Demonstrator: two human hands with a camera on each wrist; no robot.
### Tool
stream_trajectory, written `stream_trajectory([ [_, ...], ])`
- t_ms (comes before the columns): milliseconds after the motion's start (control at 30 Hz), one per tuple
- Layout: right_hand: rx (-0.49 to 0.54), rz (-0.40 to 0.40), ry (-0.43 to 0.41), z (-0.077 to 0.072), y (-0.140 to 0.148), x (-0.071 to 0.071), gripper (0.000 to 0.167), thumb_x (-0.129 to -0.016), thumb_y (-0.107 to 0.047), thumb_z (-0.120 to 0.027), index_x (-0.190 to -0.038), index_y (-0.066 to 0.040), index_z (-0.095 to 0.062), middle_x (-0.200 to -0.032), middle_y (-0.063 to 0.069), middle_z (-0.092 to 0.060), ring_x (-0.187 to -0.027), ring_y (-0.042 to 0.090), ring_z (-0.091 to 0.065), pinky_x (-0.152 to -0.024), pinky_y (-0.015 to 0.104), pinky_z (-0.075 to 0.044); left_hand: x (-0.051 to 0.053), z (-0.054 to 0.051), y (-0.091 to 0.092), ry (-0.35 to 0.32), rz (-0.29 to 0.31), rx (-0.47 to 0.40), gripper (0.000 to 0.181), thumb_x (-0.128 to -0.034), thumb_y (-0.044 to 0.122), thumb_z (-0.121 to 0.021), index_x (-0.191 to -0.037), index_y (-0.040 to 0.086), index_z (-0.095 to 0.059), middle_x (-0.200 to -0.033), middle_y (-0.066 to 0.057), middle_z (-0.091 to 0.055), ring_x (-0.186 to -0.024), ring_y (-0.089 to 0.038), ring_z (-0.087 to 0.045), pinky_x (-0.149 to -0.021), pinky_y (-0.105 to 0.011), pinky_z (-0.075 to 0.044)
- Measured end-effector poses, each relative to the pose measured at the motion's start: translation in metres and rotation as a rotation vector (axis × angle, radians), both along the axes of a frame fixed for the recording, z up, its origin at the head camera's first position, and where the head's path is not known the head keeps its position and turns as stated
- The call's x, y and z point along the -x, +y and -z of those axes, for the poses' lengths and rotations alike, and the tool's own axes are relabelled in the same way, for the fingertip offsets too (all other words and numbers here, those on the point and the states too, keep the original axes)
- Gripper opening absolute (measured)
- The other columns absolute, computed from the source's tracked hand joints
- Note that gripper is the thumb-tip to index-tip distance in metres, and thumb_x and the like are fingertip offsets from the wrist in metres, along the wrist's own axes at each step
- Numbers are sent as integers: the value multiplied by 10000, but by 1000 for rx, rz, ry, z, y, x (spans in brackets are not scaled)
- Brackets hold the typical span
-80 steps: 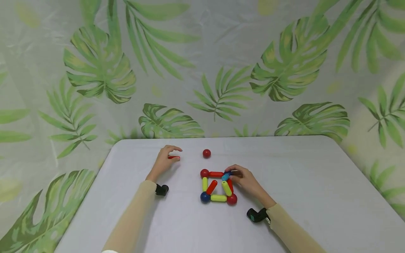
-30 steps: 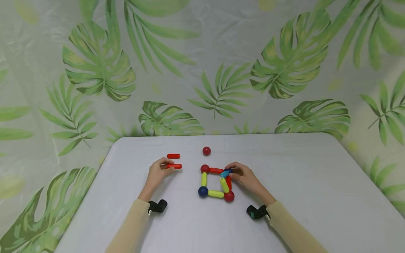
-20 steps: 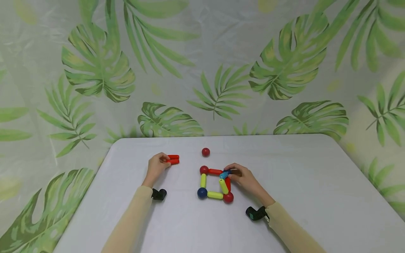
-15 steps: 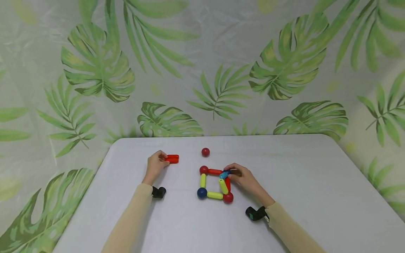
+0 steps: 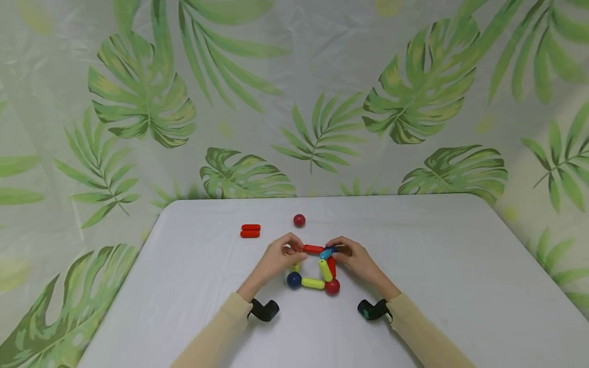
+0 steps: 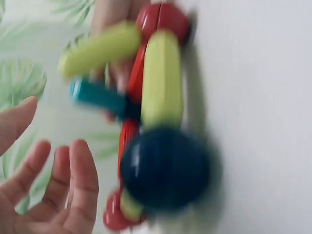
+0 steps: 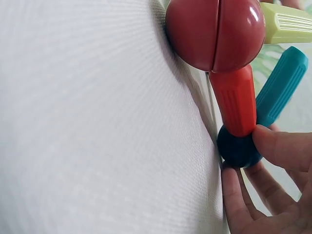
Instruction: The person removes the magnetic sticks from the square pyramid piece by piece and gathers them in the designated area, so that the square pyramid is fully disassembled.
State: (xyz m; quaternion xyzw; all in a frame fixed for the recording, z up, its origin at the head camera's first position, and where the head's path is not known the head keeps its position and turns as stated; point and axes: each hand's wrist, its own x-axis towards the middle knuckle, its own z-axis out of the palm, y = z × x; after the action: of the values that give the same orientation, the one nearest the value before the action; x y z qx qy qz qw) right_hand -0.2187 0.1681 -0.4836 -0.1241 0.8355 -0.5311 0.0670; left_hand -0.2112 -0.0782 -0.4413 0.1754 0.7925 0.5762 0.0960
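Observation:
A square of magnetic rods and balls lies on the table: a red ball (image 7: pixel 214 31) and a dark blue ball (image 5: pixel 294 279) at the near corners, yellow rods (image 5: pixel 313 283) and red rods (image 5: pixel 314 249) between corners. A second yellow rod (image 5: pixel 325 270) rises from the near right ball. My right hand (image 5: pixel 356 260) pinches the dark blue ball (image 7: pixel 239 147) at the far right corner, which bears a light blue rod (image 7: pixel 282 87). My left hand (image 5: pixel 278 257) reaches over the far left corner, fingers spread beside its red ball (image 6: pixel 116 212) in the left wrist view, apparently without gripping it.
Two loose red rods (image 5: pixel 250 231) lie side by side at the back left of the white table (image 5: pixel 414 245). A loose red ball (image 5: pixel 299 221) sits behind the square. A leaf-patterned cloth (image 5: pixel 248 102) hangs behind the table.
My left hand took the upright red rod off the near left ball, laid it beside the other red rod, let go and moved right to the square. My right hand stayed at its corner.

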Motion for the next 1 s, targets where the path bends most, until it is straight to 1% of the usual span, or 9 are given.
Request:
stream_trajectory([
  [100,19,-16,17,0,1,1,218,-944,-37,-575,-1156,-76,-609,-1204,126,-584,-1094,335,-566,-953,491,-436,-11,1,27,44,-3,50,269,-876,220,-712,-992,43,-546,-919,-40,-603,-764,-173,-579,-687,-282,-521],
  [200,28,-40,43,1,1,1,215,-946,-39,-573,-1158,-57,-605,-1198,143,-584,-1079,339,-576,-948,493,-438,-14,7,38,78,-4,70,253,-879,212,-704,-954,71,-508,-895,-17,-588,-750,-137,-583,-659,-241,-508],
  [300,22,-46,56,1,1,1,218,-945,-42,-577,-1162,-46,-606,-1191,149,-582,-1063,337,-581,-943,491,-443,-18,11,37,73,5,59,202,-878,138,-679,-946,70,-500,-896,-17,-579,-767,-146,-606,-669,-251,-520],
  [400,11,-45,56,-1,1,-1,226,-944,-39,-575,-1168,-44,-604,-1180,141,-583,-1060,334,-579,-940,493,-445,-21,12,29,55,45,60,132,-858,44,-639,-946,75,-545,-943,-20,-583,-837,-173,-612,-735,-268,-520],
  [533,-2,-27,46,-4,2,-3,228,-941,-33,-576,-1165,-55,-610,-1165,124,-591,-1059,328,-574,-937,496,-446,-26,15,18,51,116,88,143,-841,-19,-634,-934,89,-626,-998,-10,-583,-913,-193,-594,-794,-259,-504],
  [567,-3,-27,46,-4,2,-3,228,-942,-35,-574,-1167,-52,-609,-1165,126,-591,-1060,329,-574,-936,499,-446,-27,16,17,66,124,99,145,-841,-24,-642,-929,91,-635,-1000,-8,-587,-915,-193,-599,-788,-251,-508],
  [667,0,-22,32,-3,2,-3,227,-943,-38,-575,-1166,-55,-609,-1171,124,-588,-1068,329,-569,-947,501,-437,-29,19,17,156,138,115,154,-829,-39,-687,-920,75,-635,-970,-21,-602,-870,-173,-614,-749,-226,-520],
  [800,11,-27,25,-3,1,-3,229,-943,-37,-574,-1170,-49,-607,-1179,132,-584,-1074,337,-565,-957,512,-425,-34,22,20,274,115,128,178,-801,-50,-727,-881,53,-605,-909,-38,-598,-784,-121,-608,-706,-202,-523],
  [1000,5,-14,29,-1,1,-2,223,-941,-35,-575,-1158,-73,-614,-1174,111,-588,-1072,319,-570,-955,498,-431,-37,23,18,346,40,128,168,-801,-17,-745,-855,48,-600,-878,-32,-574,-771,-120,-575,-703,-207,-524],
])
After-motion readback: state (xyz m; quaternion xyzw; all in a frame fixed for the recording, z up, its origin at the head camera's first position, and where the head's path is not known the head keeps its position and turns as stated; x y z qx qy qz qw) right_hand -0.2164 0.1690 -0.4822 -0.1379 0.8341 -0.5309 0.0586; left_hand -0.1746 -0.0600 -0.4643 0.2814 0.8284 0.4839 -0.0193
